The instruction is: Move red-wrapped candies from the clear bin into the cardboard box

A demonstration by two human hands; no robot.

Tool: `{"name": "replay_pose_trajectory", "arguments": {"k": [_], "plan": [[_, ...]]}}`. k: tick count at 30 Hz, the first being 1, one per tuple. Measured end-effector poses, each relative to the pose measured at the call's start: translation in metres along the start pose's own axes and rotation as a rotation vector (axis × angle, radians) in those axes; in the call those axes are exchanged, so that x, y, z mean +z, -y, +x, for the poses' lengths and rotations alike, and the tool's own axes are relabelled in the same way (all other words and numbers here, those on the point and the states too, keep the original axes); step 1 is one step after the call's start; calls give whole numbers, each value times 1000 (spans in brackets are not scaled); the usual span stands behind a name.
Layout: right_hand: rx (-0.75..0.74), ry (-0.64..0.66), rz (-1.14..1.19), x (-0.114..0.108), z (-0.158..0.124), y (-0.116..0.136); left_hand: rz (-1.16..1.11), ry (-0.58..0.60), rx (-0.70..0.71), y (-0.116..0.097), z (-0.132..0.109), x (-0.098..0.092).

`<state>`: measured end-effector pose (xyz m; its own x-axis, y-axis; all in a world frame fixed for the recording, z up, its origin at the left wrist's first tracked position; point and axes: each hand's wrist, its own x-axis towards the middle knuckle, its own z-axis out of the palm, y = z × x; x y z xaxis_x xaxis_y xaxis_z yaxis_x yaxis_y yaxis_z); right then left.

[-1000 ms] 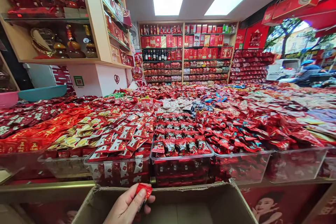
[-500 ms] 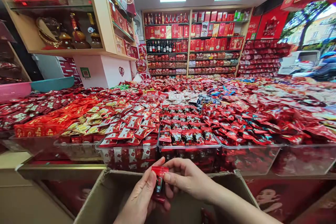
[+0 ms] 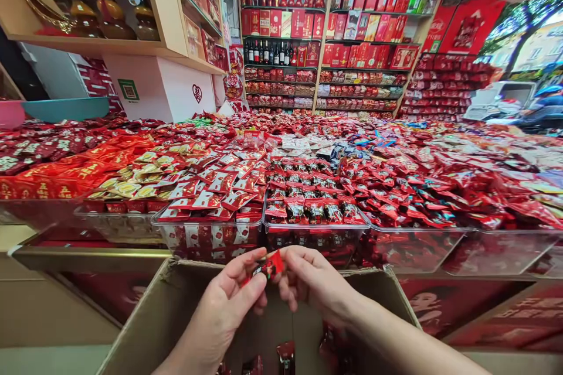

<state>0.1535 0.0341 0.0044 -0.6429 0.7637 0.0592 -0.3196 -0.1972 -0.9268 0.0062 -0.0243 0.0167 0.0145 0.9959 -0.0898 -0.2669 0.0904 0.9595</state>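
A row of clear plastic bins (image 3: 197, 240) heaped with red-wrapped sweets (image 3: 396, 193) is ranged at twelve o'clock. Beyond it, wine bottles (image 3: 268, 53) and red gift boxes (image 3: 365, 26) are shelved. A teal basin (image 3: 65, 108) is set at ten o'clock, and a white vehicle (image 3: 497, 99) is seen at two o'clock.

Both hands meet low in the middle of the view, close together but not clasped. The left hand (image 3: 224, 304) stands up from the bottom edge, palm turned inward, thumb and forefinger pinched together at the tips, the other fingers curled loosely beneath. The right hand (image 3: 314, 284) sits just beside it, knuckles up. Its bare forearm (image 3: 409, 343) runs diagonally to the lower right corner, and its fingertips (image 3: 294, 259) are pinched too, pointing at the left hand's.
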Motion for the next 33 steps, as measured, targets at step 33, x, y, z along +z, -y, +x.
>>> {"name": "replay_pose_trajectory", "arguments": {"k": [33], "plan": [[-28, -133, -207, -5, -9, -9, 248, -21, 55, 5, 18, -29]]}}
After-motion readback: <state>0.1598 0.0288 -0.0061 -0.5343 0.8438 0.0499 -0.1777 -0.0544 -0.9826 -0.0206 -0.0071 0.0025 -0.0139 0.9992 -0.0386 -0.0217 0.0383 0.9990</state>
